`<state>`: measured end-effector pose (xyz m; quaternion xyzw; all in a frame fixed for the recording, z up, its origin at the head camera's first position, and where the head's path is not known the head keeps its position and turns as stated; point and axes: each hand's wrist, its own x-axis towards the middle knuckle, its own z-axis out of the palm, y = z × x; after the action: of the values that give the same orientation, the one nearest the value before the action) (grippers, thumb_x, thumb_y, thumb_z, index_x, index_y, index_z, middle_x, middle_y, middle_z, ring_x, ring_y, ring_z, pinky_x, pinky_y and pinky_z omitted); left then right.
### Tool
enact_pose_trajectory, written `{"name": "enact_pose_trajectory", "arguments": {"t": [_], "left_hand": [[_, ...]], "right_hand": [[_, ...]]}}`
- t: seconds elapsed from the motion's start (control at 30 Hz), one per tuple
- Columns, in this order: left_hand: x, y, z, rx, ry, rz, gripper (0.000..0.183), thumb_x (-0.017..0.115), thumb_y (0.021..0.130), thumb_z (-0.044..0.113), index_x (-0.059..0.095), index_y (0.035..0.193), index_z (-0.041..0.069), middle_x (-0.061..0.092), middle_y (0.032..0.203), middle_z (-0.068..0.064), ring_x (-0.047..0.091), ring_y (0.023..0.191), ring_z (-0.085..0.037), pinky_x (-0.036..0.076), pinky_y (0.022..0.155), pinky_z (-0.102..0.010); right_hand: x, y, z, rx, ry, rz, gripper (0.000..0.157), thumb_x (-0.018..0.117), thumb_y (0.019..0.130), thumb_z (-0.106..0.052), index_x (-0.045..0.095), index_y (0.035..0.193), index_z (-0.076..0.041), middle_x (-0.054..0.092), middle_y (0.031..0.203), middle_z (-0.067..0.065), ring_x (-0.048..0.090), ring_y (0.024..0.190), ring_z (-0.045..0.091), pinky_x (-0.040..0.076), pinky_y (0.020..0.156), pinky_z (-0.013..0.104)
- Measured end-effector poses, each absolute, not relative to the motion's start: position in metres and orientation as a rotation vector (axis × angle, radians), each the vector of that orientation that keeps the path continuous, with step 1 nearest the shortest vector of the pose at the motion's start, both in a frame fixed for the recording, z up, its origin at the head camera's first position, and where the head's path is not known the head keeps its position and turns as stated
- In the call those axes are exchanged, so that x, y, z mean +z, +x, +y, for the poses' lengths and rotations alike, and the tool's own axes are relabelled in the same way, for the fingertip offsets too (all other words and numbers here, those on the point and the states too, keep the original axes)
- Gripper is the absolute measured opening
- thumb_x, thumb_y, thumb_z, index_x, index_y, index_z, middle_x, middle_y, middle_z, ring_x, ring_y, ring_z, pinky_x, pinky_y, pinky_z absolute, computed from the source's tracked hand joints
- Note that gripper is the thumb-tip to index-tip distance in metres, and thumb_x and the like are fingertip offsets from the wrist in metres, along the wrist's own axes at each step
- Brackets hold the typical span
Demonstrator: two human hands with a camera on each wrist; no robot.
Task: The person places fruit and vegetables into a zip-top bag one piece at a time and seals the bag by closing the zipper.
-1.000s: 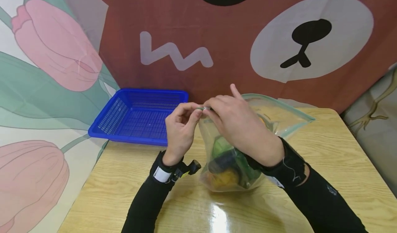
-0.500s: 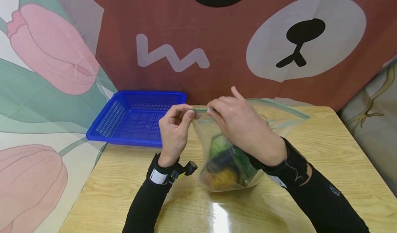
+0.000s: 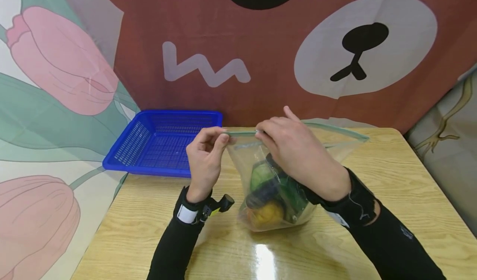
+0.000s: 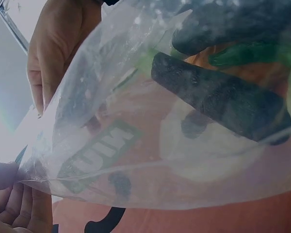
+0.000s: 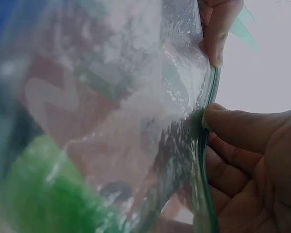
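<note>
A clear zip bag with a green zip edge stands upright on the table, with vegetables inside. A pale green piece, a dark elongated piece and a yellow-orange one show through its film. My left hand pinches the zip's left end between thumb and fingers. Part way along the same edge, my right hand pinches the zip, thumb against it in the right wrist view. Right of that hand the green edges spread apart. The right hand covers part of the bag's contents.
A blue plastic basket stands behind the left hand at the table's back left. The wooden table reaches a printed cloth backdrop with a bear face and tulips.
The hands, close together at first, have drawn apart along the zip. The left moved left and the right slid slightly right, and a straight stretch of green zip now shows between them.
</note>
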<state>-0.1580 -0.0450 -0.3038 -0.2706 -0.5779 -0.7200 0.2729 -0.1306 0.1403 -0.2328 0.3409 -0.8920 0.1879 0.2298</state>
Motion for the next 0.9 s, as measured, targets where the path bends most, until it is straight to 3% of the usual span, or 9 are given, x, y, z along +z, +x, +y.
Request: {"name": "enact_pose_trajectory", "arguments": {"t": [0.9], "left_hand": [[-0.306, -0.155, -0.05, -1.898, -0.723, -1.568, 0.025, 0.064, 0.086, 0.014, 0.059, 0.091, -0.011, 0.067, 0.078, -0.004, 0.065, 0.071, -0.016, 0.05, 0.066, -0.026]], "right_hand": [[-0.236, -0.127, 0.175, 0.583, 0.818, -2.522, 0.011, 0.061, 0.087, -0.007, 0.063, 0.097, -0.003, 0.063, 0.087, 0.007, 0.058, 0.08, 0.022, 0.022, 0.105, 0.045]]}}
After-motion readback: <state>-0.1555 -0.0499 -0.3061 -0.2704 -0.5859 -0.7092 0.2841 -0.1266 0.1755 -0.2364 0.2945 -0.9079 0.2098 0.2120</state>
